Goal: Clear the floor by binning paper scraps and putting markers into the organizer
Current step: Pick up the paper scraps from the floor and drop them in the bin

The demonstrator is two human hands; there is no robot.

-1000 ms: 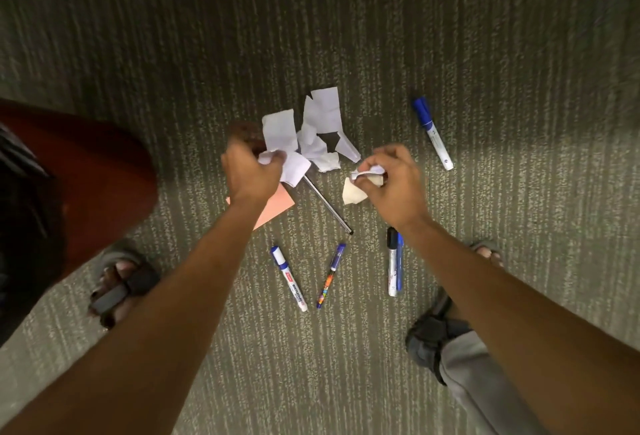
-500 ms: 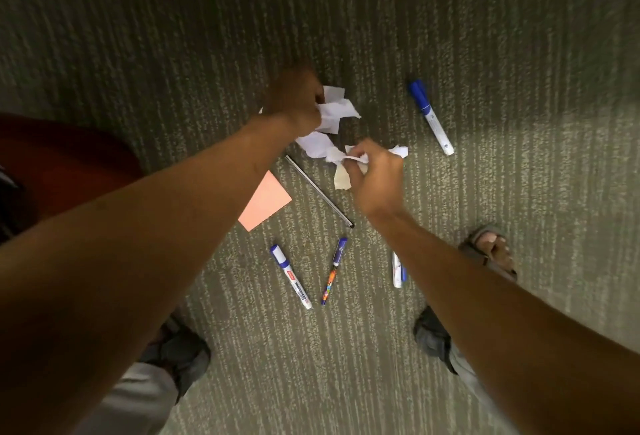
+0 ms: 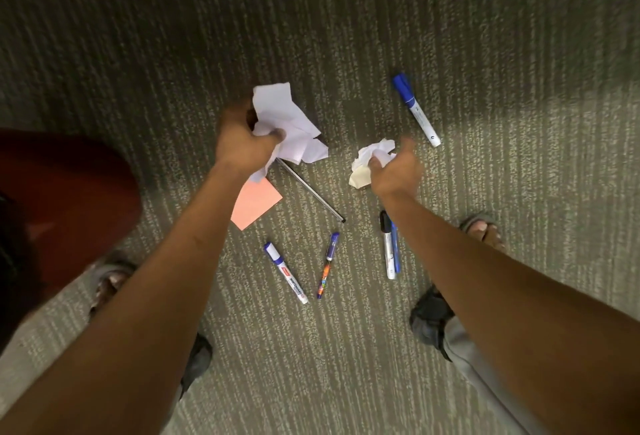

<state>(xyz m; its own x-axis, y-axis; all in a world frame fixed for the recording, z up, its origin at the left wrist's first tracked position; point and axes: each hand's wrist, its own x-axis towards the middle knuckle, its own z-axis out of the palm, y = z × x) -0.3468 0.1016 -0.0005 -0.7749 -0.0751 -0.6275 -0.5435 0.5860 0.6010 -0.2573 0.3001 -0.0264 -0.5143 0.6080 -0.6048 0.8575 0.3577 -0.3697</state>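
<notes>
I see open carpet (image 3: 346, 36) beyond the scraps; red object (image 3: 69, 192) blocks left; markers (image 3: 285, 273) and feet (image 3: 481, 230) crowd the near floor.

Dark print runs along the white marker (image 3: 286, 273) at six o'clock, beside a small red logo, but it's too blurred to read.

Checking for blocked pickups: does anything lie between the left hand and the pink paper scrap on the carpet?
Nothing visible does. The pink scrap lies flat just below the left hand, partly hidden by the forearm. That hand's grip is full of white paper scraps, though.
</notes>
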